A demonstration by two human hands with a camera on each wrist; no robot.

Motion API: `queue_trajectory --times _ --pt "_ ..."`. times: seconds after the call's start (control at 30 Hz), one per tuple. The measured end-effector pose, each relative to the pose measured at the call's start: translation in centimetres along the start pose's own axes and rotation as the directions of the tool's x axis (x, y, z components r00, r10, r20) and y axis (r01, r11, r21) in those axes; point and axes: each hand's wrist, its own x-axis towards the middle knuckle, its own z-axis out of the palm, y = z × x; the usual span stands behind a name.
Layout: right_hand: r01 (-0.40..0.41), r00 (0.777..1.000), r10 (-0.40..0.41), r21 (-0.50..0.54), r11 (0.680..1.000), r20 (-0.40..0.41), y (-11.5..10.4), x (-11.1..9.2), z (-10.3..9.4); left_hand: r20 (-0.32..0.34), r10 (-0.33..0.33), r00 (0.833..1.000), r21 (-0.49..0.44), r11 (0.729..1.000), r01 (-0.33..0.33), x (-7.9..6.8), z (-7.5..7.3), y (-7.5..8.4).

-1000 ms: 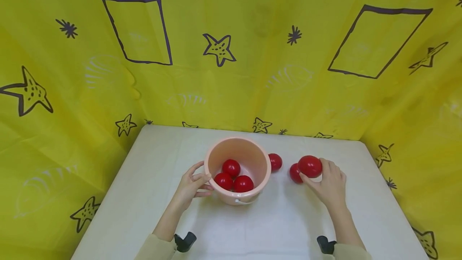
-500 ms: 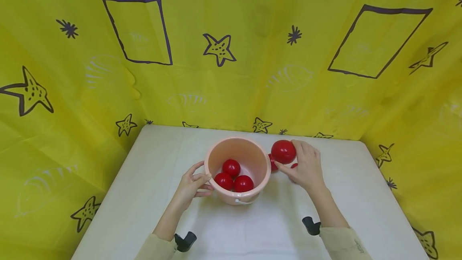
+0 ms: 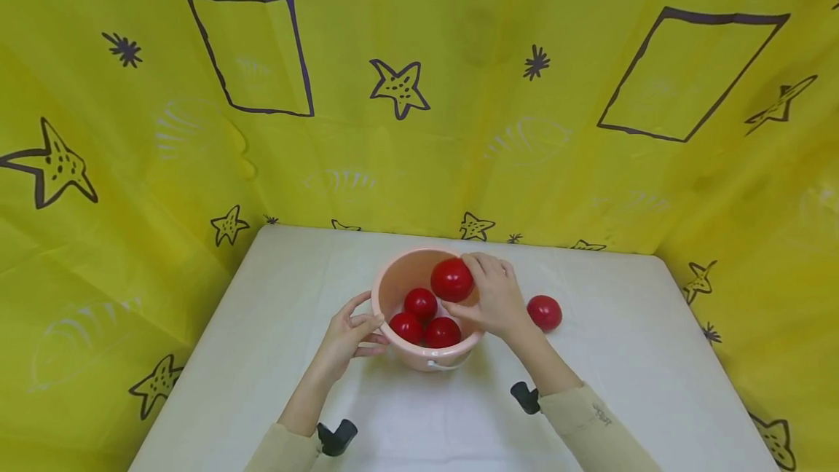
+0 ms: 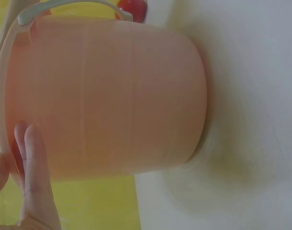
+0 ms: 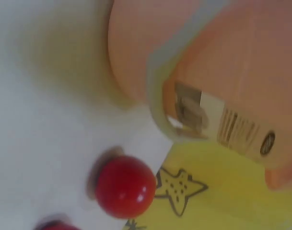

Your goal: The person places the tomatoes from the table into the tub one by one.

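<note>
About half of the work appears to be done, as far as can be judged: three glossy red balls (image 3: 420,304) are already contained in a pale pink plastic bucket (image 3: 414,361), a fourth red ball (image 3: 452,279) is held over its mouth, and at least two are left outside. The fourth ball is pinched between the thumb and fingers of the right hand (image 3: 493,299), toward the far right part of the rim, and has not been let go; it looks to be raised above the three below, which are gathered close together on the bucket's floor. The bucket is stood upright on the white surface (image 3: 295,282), and its rim is held at the left by the grip of the left hand (image 3: 344,333), with the thumb laid over the edge and fingers set against the outer wall. A white handle (image 5: 157,81) is seen hanging down outside, and a printed label (image 5: 237,127) is borne on the wall. To the right, one loose red ball (image 3: 544,313) is seen on the surface beside the right forearm; another loose ball (image 5: 125,187), nearer the bucket, is shown in the right wrist view, apparently hidden by the right hand in the head view.
</note>
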Motion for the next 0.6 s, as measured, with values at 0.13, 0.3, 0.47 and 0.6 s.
queue_trajectory --times 0.13,0.3,0.47,0.6 --pt "0.033 0.998 -0.031 -0.020 0.999 0.061 -1.3 0.6 1.1 -0.017 -0.015 1.000 0.004 1.000 0.015 0.1 0.1 0.0" --pt "0.091 0.987 -0.083 -0.054 0.994 0.134 -2.3 1.4 2.4 -0.013 -0.015 1.000 -0.001 1.000 0.015 0.0 0.1 0.2" --pt "0.138 0.967 -0.118 -0.075 0.988 0.226 -3.0 2.3 3.5 0.013 -0.014 1.000 -0.019 1.000 0.014 0.0 0.1 0.3" --pt "0.191 0.941 -0.154 -0.096 0.977 0.302 -3.2 2.9 4.5 0.015 -0.022 1.000 -0.020 1.000 0.023 0.0 0.0 0.3"
